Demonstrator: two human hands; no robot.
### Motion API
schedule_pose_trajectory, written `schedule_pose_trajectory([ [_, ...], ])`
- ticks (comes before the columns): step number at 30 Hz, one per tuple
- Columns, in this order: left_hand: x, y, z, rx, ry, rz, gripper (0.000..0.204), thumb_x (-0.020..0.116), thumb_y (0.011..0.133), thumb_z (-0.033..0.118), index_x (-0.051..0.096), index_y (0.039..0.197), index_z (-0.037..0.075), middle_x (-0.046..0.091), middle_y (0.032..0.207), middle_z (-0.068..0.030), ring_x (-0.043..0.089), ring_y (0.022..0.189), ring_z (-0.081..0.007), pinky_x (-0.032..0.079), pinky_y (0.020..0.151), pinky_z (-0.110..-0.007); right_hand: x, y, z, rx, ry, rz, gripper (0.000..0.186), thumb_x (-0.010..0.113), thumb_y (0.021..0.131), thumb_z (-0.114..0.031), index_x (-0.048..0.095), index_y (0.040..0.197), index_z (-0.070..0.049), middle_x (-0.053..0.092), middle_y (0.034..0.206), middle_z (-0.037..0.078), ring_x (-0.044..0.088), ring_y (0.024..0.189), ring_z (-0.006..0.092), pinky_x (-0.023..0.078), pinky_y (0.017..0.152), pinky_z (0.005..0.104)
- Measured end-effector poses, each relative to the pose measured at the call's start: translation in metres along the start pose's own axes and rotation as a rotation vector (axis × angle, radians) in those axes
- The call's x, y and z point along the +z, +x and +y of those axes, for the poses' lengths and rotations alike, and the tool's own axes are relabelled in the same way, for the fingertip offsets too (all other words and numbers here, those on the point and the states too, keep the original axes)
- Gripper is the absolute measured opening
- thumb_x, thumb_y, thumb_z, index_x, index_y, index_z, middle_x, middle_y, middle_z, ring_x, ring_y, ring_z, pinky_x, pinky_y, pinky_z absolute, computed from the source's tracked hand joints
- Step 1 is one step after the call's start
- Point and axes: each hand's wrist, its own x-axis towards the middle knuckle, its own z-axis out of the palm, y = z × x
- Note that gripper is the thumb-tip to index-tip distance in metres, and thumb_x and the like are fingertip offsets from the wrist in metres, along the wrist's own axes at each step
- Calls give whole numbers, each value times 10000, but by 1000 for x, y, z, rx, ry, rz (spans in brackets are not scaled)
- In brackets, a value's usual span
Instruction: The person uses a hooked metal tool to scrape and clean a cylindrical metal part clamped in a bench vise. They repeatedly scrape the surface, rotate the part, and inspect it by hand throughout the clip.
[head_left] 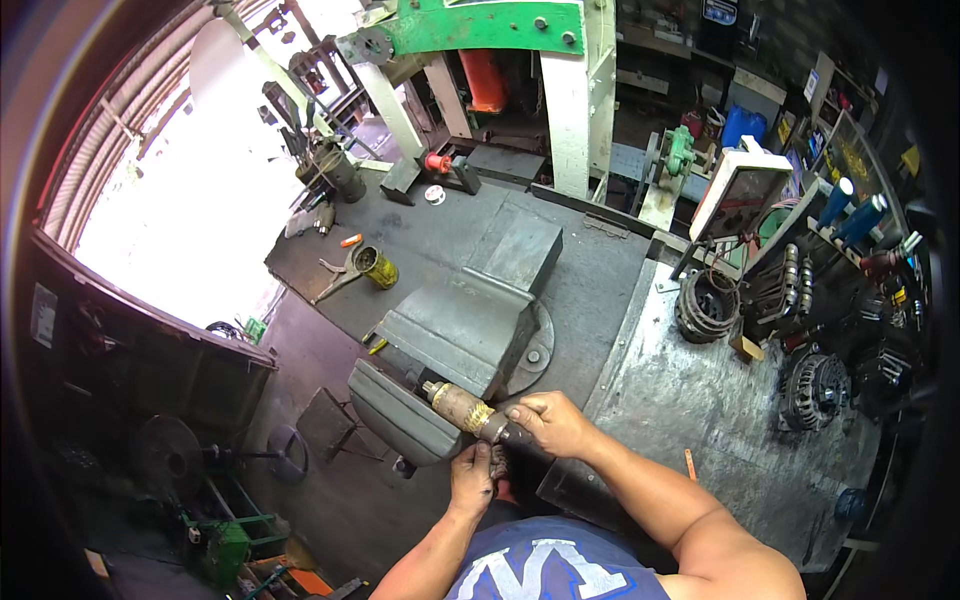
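A motor armature (461, 406) with a worn yellowish cylindrical body and a metal shaft end lies slantwise over the gap between the jaws of a big grey bench vise (455, 325). My right hand (552, 424) is closed on its dark near end, thumb on top. Just below that end, beside the vise's front jaw (405, 412), my left hand (472, 480) has its fingers curled round something dark. What the left fingers hold is partly hidden. Whether the jaws touch the armature cannot be told.
On the bench behind the vise stand a yellow can (376, 267) and a tape roll (434, 195). The metal-topped bench at right carries a round stator housing (708, 304), an alternator (815, 388) and an orange stick (690, 463). A green-topped press frame (490, 27) rises behind.
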Motion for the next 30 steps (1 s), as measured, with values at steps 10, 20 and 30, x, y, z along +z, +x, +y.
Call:
schedule_pose_trajectory([
  [10,11,0,22,-38,-59,39,483,620,1142,463,640,847,81,597,766,-9,489,654,-101,397,637,-290,-9,18,14,-166,-55,-35,404,687,1095,-358,759,953,13,695,833,261,677,716,344,539,712,461],
  [20,-1,13,15,72,162,6,427,547,1172,399,665,920,76,616,781,-11,548,707,-128,439,657,-333,32,-4,35,144,351,-67,464,586,1158,-402,796,1061,1,737,823,80,636,800,120,568,757,365],
  [30,13,-3,26,6,-135,-101,463,489,1195,455,524,877,121,454,713,9,421,641,-110,417,693,-333,50,4,44,77,409,9,499,622,1138,-413,727,953,38,633,726,43,546,723,124,504,678,396],
])
